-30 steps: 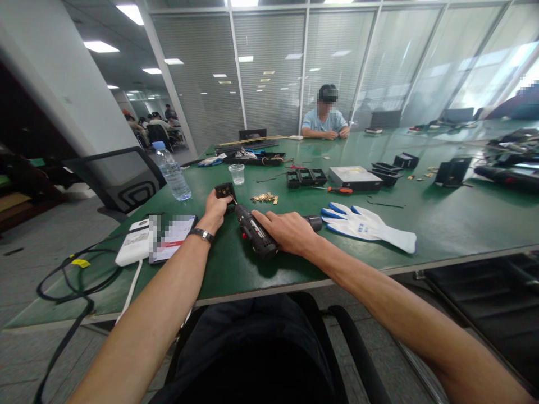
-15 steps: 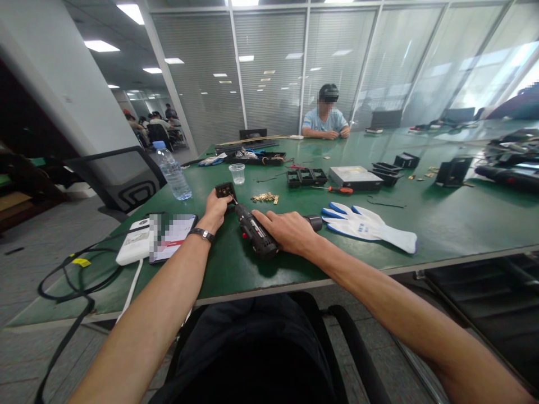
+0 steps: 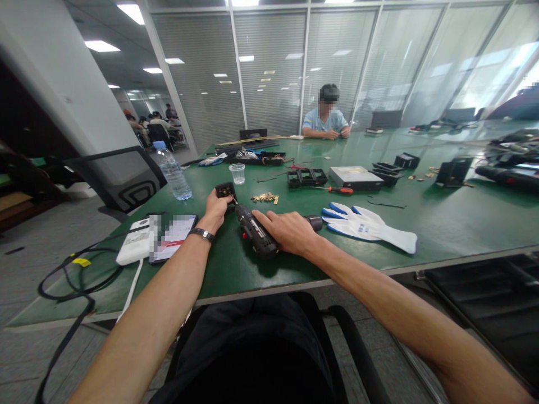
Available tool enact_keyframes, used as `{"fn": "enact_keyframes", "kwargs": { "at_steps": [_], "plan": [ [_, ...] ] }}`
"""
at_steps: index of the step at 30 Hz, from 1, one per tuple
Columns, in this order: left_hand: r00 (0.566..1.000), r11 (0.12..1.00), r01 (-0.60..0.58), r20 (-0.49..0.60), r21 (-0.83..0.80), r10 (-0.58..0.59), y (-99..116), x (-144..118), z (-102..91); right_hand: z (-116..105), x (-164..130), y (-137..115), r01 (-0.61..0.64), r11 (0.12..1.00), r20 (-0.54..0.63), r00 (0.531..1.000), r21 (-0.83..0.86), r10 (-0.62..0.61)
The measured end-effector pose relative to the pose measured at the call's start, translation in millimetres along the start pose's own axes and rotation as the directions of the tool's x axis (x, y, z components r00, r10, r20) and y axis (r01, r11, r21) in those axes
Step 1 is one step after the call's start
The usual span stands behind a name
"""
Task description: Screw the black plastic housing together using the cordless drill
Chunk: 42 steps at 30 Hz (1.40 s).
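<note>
At a green table (image 3: pixel 442 224), the right hand (image 3: pixel 286 231) grips a black electric screwdriver (image 3: pixel 255 233), its bit on a small black part (image 3: pixel 225 191) steadied by the left hand (image 3: pixel 217 209).

We're at a long green table (image 3: pixel 442 224), glass partition walls with blinds (image 3: pixel 269 73) ahead, ceiling light panels (image 3: pixel 101 46) glowing, grey floor (image 3: pixel 25 264) left, a black mesh chair (image 3: pixel 122 177) alongside.

Under the right hand's fingers (image 3: pixel 269 220) lies a matt black plastic electric screwdriver (image 3: pixel 255 231). The left hand's fingers (image 3: pixel 219 197) grip a black plastic part (image 3: pixel 225 191). The desk (image 3: pixel 442 219) beneath is smooth, slightly glossy green; beside lie knitted cloth gloves (image 3: pixel 370 224).
</note>
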<state>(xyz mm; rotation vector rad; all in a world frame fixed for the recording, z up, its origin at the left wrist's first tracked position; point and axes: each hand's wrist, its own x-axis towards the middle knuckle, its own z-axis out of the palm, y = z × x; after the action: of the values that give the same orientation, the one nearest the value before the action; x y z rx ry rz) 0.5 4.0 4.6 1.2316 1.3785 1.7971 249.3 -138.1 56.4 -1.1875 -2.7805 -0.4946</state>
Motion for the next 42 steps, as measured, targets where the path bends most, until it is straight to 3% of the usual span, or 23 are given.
{"fn": "enact_keyframes", "kwargs": {
  "at_steps": [15, 24, 42],
  "plan": [
    [1.0, 1.0, -0.018, -0.009, 0.009, 0.018, 0, -1, -0.2, 1, 0, 1, 0.004, 1.0, -0.037, 0.999, 0.017, -0.004],
    [0.999, 0.999, -0.041, -0.001, 0.013, 0.041, -10, 7, -1.7, 4, 0, 1, 0.018, 1.0, -0.093, 0.996, 0.015, -0.016],
    [0.999, 0.999, -0.054, -0.004, -0.003, 0.054, -12, 8, -2.1, 2, 0, 1, 0.008, 1.0, -0.057, 0.998, 0.02, -0.007]
  ]
}}
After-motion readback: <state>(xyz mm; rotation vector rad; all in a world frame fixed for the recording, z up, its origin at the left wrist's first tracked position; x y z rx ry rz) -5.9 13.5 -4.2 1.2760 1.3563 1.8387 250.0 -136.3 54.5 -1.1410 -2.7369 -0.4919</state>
